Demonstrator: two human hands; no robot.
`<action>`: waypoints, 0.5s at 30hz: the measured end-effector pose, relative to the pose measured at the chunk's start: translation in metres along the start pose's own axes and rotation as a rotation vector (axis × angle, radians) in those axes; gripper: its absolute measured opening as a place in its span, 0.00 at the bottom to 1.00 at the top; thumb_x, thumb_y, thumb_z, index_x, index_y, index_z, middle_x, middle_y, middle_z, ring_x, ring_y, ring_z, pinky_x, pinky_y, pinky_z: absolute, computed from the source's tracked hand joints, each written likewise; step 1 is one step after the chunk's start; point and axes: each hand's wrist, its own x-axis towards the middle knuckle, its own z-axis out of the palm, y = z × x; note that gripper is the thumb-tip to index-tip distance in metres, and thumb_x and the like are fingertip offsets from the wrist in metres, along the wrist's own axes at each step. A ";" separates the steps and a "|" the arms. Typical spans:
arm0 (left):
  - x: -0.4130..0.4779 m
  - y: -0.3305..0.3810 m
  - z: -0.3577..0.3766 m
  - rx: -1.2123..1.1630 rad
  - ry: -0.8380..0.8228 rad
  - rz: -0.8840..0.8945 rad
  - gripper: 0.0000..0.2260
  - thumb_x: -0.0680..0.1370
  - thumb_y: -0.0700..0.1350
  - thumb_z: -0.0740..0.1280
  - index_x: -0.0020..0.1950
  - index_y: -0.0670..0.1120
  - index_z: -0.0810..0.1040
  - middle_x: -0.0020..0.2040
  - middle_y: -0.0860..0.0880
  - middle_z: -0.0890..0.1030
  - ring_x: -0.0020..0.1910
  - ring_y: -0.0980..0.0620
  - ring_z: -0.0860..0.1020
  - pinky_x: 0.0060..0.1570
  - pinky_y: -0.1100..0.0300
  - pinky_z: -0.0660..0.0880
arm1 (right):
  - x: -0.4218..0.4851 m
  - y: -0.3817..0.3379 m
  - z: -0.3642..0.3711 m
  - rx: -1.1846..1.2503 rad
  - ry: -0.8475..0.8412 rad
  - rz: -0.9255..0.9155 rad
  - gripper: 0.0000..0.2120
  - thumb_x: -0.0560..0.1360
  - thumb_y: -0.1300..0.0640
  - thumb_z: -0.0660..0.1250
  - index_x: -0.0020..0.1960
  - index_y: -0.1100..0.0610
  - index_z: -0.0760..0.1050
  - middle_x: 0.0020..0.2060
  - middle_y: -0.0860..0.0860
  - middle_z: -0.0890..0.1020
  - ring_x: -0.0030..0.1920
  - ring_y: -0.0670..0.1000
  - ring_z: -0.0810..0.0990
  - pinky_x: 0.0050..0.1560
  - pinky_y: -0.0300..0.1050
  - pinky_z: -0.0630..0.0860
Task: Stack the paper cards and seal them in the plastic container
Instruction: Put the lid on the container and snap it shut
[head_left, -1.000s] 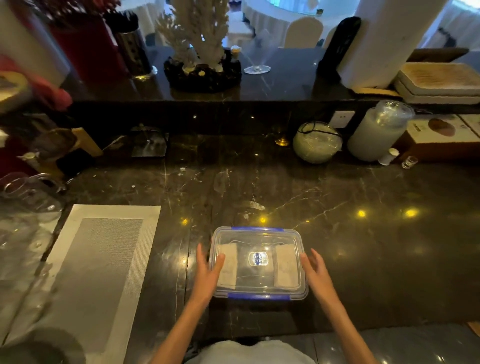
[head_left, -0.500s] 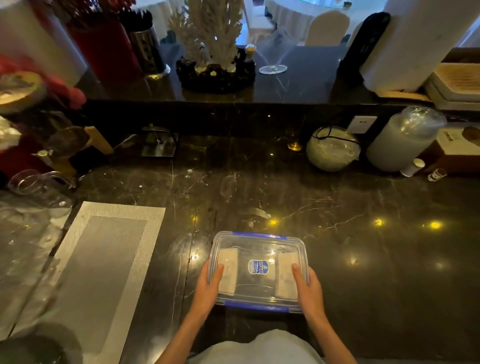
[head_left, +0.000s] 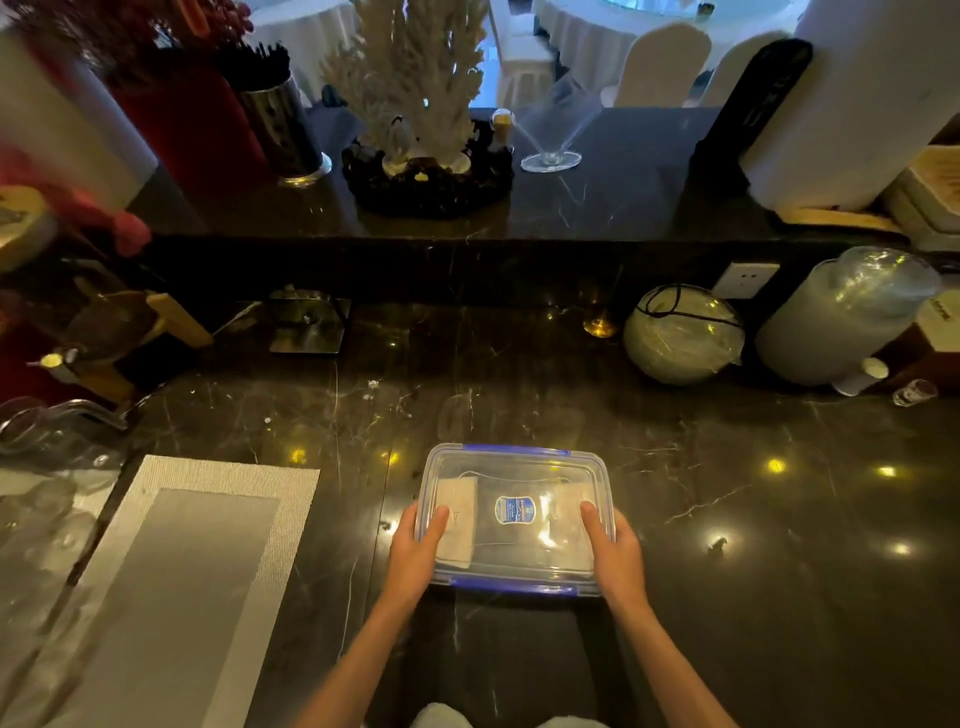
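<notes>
Scanning left to right across the dark marble counter (head_left: 727, 519): a grey woven placemat (head_left: 171, 566) lay at near left, well apart from the work.

At near centre sat the clear rectangular plastic container with a blue-trimmed lid (head_left: 514, 467), lid already resting on top. Pale paper cards (head_left: 460, 512) showed through the lid against the left inner wall; a second pale patch showed at the right inner wall, partly under a thumb. Whether the cards formed one stack or two could not be told.

Left hand (head_left: 415, 558): fingers wrapped around the left short edge of the container, thumb pressed flat on the lid. Right hand (head_left: 615, 558): the same grip mirrored on the right short edge, thumb on the lid. Both were grasping the container, not released.

A blue latch strip (head_left: 514, 590) ran along the near edge, another along the far edge. Could not tell whether either was snapped down.

Judgement: step in hand was sealing. To do it well, press the lid evenly at both ends until it seats all round, then fold each latch down in turn while the other hand steadies the box. Risk: a card edge caught under the rim would stop the seal.

At far right, a round plastic-wrapped bundle (head_left: 683, 335) stood clear of the work.
</notes>
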 end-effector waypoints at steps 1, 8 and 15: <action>0.008 0.004 0.001 -0.008 0.006 0.001 0.17 0.77 0.59 0.67 0.63 0.57 0.73 0.58 0.51 0.82 0.55 0.50 0.84 0.53 0.49 0.83 | 0.008 -0.006 0.003 0.003 -0.005 -0.006 0.10 0.78 0.48 0.66 0.57 0.50 0.77 0.51 0.54 0.85 0.50 0.54 0.85 0.53 0.59 0.83; 0.074 0.035 0.007 -0.020 0.043 0.034 0.11 0.75 0.61 0.68 0.56 0.64 0.77 0.51 0.54 0.86 0.48 0.55 0.86 0.39 0.63 0.82 | 0.073 -0.046 0.025 0.004 -0.034 -0.008 0.16 0.78 0.47 0.66 0.62 0.54 0.75 0.51 0.54 0.85 0.49 0.54 0.86 0.52 0.57 0.83; 0.156 0.083 0.018 0.022 0.041 0.074 0.20 0.78 0.58 0.67 0.66 0.50 0.74 0.54 0.49 0.85 0.49 0.54 0.86 0.40 0.62 0.82 | 0.151 -0.092 0.049 -0.035 -0.038 -0.044 0.19 0.79 0.47 0.66 0.63 0.59 0.76 0.50 0.57 0.85 0.48 0.55 0.86 0.51 0.54 0.83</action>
